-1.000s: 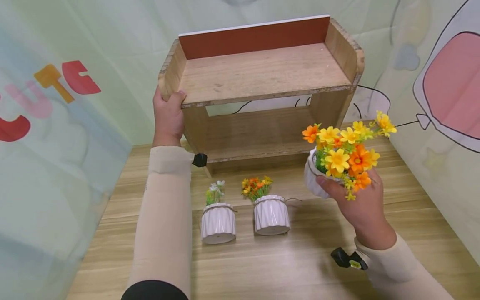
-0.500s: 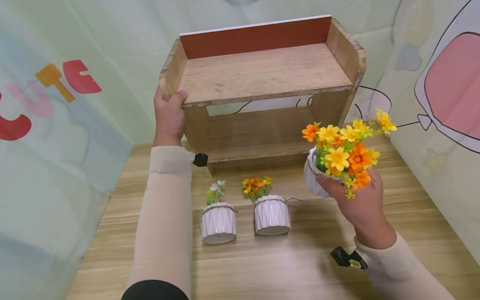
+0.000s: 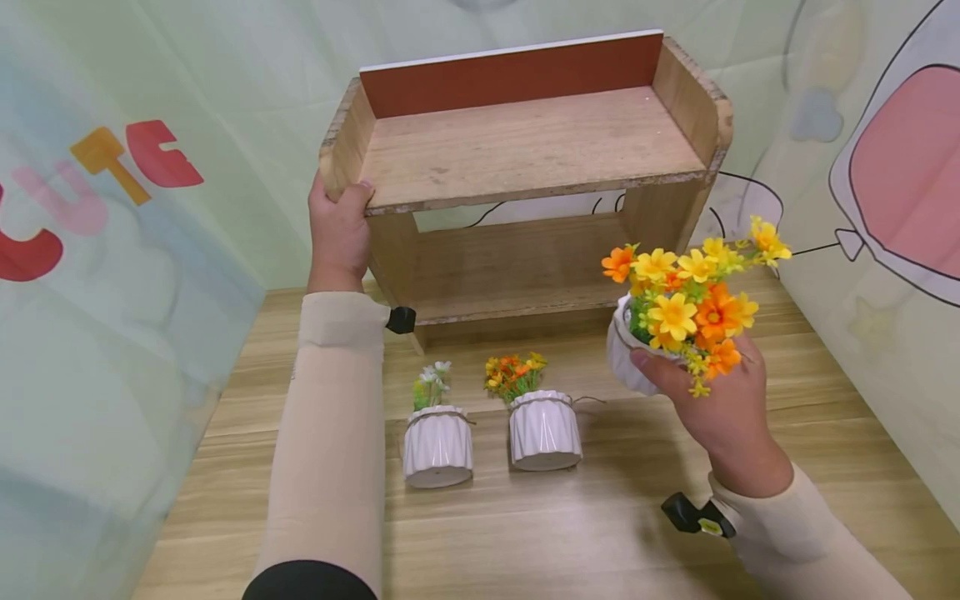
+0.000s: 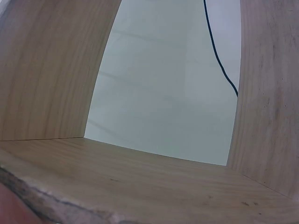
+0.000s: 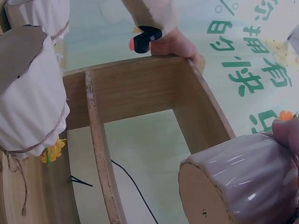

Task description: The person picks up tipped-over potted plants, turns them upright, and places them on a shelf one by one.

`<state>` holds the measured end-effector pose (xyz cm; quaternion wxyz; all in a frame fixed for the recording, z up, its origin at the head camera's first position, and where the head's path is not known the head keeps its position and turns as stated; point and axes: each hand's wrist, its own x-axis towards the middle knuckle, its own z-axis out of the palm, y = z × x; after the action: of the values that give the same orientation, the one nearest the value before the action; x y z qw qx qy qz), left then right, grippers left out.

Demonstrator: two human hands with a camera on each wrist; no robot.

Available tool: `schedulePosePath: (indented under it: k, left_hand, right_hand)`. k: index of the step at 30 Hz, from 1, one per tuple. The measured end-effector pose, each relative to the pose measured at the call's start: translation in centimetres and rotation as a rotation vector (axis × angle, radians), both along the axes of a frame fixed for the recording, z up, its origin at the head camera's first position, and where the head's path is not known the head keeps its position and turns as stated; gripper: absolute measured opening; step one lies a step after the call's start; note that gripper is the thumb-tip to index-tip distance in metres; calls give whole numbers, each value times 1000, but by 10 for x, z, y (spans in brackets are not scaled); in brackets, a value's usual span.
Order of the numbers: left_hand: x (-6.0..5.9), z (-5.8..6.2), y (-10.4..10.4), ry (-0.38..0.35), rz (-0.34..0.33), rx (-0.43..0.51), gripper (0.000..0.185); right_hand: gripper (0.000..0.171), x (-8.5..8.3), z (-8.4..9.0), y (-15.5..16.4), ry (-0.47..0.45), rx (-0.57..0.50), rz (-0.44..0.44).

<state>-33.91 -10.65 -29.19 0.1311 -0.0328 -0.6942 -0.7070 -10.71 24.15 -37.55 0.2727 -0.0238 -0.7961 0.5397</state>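
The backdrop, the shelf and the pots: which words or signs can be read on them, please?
"CUTE", in coloured letters, its first letter cut by the frame edge: left backdrop.
Green Chinese characters: backdrop in the right wrist view; too tilted to read surely.
Wooden shelf, white pots: no text.

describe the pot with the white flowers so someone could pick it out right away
In front of the wooden shelf, two white ribbed pots stand on the table. The pot with the white flowers is the left one, beside the sleeved forearm; its neighbour holds orange and yellow blooms.
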Motion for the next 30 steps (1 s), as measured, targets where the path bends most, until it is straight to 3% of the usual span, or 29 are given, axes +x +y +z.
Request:
schedulePosePath:
  k: [13,30]
  left_hand:
    - [1,0,0,17,-2,27,62]
    - [0,1,0,1,-5,16,63]
  right_hand:
    - [74,-5,6,-1,25,70,-11]
    - [71,-7,12,-2,20,62,19]
